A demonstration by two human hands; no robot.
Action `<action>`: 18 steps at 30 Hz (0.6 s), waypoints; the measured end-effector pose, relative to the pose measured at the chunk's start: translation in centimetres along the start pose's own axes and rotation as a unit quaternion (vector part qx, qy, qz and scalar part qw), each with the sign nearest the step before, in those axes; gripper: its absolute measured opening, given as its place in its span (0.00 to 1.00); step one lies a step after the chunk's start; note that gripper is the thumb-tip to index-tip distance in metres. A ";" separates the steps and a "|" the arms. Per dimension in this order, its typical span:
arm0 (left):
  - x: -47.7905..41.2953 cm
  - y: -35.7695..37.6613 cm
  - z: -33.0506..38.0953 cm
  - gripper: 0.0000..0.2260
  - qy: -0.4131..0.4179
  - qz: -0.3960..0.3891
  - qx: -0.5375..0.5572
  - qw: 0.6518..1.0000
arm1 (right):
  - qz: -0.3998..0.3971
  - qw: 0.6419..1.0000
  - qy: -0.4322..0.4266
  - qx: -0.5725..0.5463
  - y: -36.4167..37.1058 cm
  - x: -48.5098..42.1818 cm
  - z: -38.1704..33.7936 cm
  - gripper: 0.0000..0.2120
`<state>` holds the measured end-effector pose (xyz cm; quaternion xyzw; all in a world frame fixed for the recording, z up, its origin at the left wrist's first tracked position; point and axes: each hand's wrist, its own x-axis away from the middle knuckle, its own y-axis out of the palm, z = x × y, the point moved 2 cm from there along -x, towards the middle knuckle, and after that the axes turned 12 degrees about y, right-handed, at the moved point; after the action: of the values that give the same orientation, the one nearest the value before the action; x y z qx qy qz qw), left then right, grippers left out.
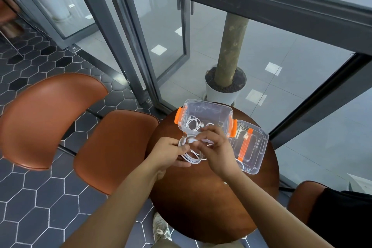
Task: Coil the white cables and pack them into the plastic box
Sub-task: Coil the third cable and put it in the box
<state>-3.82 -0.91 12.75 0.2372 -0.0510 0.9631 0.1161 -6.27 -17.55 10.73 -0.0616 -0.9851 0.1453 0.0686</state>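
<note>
**Finish the wrap before packing it**

Over the far half of the round brown wooden table (201, 197), the left hand (171, 152) has its fingers curled round a half-wound thin white cable (193, 159). The right hand (218, 151) pinches its loose end. Hold the loops even, tuck the end through, then lay it beside the coiled white cable (193, 124) already in the clear plastic box with orange latches (209, 106) at the far edge.

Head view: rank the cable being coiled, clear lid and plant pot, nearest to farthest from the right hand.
1. cable being coiled: held in the right hand.
2. clear lid: just right, on table.
3. plant pot: beyond the box.
</note>
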 end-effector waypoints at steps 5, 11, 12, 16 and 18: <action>0.2 -0.7 -0.4 0.07 -0.011 0.041 0.040 0.998 | 0.060 0.975 0.074 -0.199 -1.8 0.5 -1.7 0.03; 0.3 -0.2 0.0 0.08 0.026 0.032 0.035 0.999 | 0.076 0.888 0.248 -0.380 -2.6 -0.1 -0.4 0.05; 0.3 0.0 -0.1 0.08 0.033 0.027 0.027 0.999 | 0.079 0.886 0.269 -0.369 -2.7 -0.2 -0.1 0.05; 0.6 0.4 -0.4 0.09 0.075 0.003 -0.032 0.997 | 0.066 0.919 0.296 -0.253 -2.9 -0.8 0.7 0.05; 0.7 0.5 -0.5 0.09 0.093 -0.009 -0.065 0.993 | 0.016 0.941 0.297 -0.162 -3.0 -1.4 1.0 0.05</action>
<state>-4.74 -1.20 12.59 0.1390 -0.1003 0.9745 0.1445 -5.31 -20.84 10.51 -0.1277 -0.9291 -0.0399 0.3448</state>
